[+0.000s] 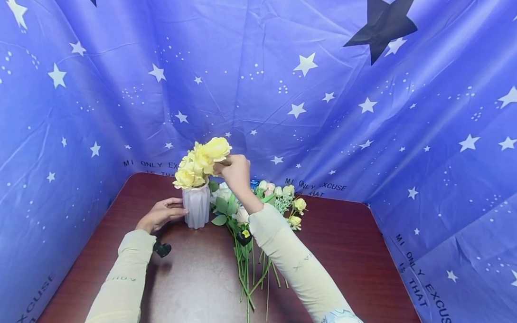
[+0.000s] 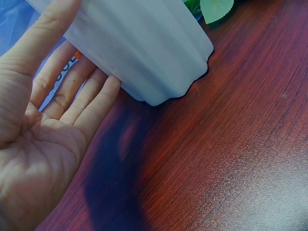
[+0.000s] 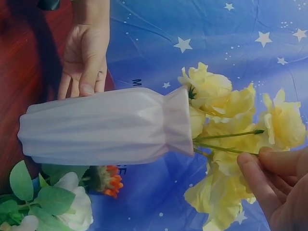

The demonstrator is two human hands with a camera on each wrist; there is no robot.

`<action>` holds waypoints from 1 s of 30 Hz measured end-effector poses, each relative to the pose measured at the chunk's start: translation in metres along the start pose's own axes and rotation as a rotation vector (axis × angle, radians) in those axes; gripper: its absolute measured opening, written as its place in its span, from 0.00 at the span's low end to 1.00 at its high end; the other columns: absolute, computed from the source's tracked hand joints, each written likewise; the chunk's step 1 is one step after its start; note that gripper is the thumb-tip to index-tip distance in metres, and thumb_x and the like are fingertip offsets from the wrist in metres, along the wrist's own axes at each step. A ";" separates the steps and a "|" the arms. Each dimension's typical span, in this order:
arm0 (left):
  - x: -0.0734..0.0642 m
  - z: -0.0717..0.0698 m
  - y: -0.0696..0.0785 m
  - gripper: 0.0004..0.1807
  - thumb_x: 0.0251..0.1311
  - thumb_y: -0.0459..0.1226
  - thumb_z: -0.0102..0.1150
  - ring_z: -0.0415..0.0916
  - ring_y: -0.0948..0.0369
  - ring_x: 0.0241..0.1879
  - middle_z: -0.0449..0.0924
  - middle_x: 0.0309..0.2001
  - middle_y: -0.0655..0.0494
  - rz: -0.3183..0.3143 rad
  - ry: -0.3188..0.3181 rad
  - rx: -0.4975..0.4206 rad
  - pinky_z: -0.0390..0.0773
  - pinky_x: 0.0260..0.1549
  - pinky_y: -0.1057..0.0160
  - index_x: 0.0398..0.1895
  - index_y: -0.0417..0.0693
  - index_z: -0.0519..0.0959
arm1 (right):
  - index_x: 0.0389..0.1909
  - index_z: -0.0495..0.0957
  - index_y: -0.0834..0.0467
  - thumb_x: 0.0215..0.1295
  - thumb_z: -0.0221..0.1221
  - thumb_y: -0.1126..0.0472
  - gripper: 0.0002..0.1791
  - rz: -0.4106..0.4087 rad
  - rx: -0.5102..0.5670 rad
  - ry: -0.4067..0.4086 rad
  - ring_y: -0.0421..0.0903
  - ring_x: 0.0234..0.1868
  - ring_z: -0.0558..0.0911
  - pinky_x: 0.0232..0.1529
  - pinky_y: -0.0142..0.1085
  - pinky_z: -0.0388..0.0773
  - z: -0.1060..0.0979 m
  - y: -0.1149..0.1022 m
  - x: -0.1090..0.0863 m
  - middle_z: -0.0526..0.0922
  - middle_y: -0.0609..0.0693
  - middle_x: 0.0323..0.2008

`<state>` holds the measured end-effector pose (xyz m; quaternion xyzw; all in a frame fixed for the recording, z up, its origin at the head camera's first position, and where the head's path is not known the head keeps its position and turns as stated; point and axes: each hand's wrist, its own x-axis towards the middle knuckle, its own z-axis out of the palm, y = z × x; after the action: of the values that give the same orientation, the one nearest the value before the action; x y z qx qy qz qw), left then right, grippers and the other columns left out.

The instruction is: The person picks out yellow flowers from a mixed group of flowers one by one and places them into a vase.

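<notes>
The vase (image 1: 196, 209) stands upright, left of centre in the head view, its long axis vertical and mouth up. The yellow flowers (image 1: 189, 173) in it lean toward the upper right. The right hand (image 1: 237, 171) pinches a green stem (image 3: 216, 147) close to the mouth; the left hand (image 1: 163, 214) is spread, fingers nearly straight, touching the vase's left side. Loose flowers (image 1: 242, 214) lie right of it on the table (image 1: 181, 283), stems toward the bottom edge.

Left of centre in the head view, the vase (image 1: 196, 206) looks smooth, satin ceramic, its flowers (image 1: 193, 165) matt cloth; below, the table (image 1: 186, 283) looks glossy wood; above, the backdrop (image 1: 237, 53) creased, shiny cloth.
</notes>
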<state>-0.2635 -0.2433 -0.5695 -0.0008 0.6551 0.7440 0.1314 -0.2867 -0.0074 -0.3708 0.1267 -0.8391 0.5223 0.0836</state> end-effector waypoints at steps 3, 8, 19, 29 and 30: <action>0.001 0.000 0.000 0.29 0.63 0.25 0.64 0.85 0.67 0.42 0.84 0.41 0.64 0.003 0.000 -0.009 0.86 0.52 0.61 0.65 0.25 0.65 | 0.34 0.90 0.64 0.62 0.66 0.70 0.04 0.000 -0.062 -0.010 0.49 0.29 0.90 0.30 0.29 0.87 0.002 -0.002 0.001 0.90 0.58 0.28; 0.002 0.000 0.001 0.28 0.62 0.24 0.64 0.85 0.66 0.42 0.84 0.40 0.64 0.011 -0.008 -0.022 0.86 0.50 0.62 0.64 0.25 0.66 | 0.31 0.90 0.64 0.61 0.66 0.71 0.05 -0.010 -0.146 -0.033 0.48 0.28 0.90 0.32 0.30 0.87 0.005 -0.003 0.004 0.90 0.57 0.27; -0.001 0.002 0.003 0.26 0.63 0.22 0.61 0.85 0.66 0.42 0.85 0.40 0.63 0.002 -0.021 -0.039 0.86 0.50 0.63 0.63 0.27 0.66 | 0.25 0.90 0.59 0.57 0.64 0.74 0.10 -0.014 -0.304 -0.047 0.46 0.27 0.89 0.29 0.28 0.83 0.010 -0.002 0.005 0.90 0.52 0.25; -0.002 0.003 0.005 0.27 0.62 0.24 0.64 0.85 0.66 0.42 0.84 0.40 0.63 -0.010 -0.005 -0.038 0.86 0.49 0.63 0.62 0.28 0.67 | 0.04 0.58 0.50 0.56 0.60 0.75 0.30 -0.040 -0.335 -0.054 0.45 0.24 0.88 0.22 0.25 0.79 0.014 0.004 0.003 0.88 0.53 0.19; -0.002 0.003 0.005 0.27 0.62 0.24 0.64 0.85 0.66 0.42 0.84 0.40 0.63 -0.012 -0.002 -0.036 0.86 0.49 0.63 0.62 0.28 0.67 | 0.04 0.56 0.49 0.56 0.60 0.75 0.31 -0.045 -0.340 -0.053 0.44 0.22 0.86 0.22 0.25 0.78 0.014 0.004 0.003 0.86 0.52 0.16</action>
<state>-0.2618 -0.2418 -0.5641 -0.0062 0.6413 0.7551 0.1364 -0.2911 -0.0189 -0.3798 0.1429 -0.9143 0.3673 0.0935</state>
